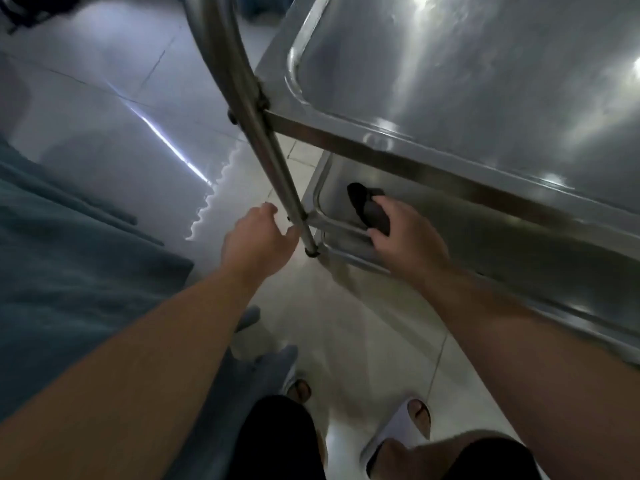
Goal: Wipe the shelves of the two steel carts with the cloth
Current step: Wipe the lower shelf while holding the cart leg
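A steel cart fills the right half of the view, its top shelf (485, 81) shiny and bare. Below it lies a lower shelf (433, 216). My right hand (405, 240) reaches under the top shelf and grips a dark cloth (370, 209) at the near left corner of that lower shelf. My left hand (258, 239) hovers with loosely curved fingers just left of the cart's upright steel post (273, 161), holding nothing; whether its fingertips touch the post I cannot tell.
A second steel surface (104, 109) stretches across the upper left. Teal fabric (69, 271) hangs at the left edge. Pale floor tiles (346, 341) lie between, with my feet in white slippers (398, 431) at the bottom.
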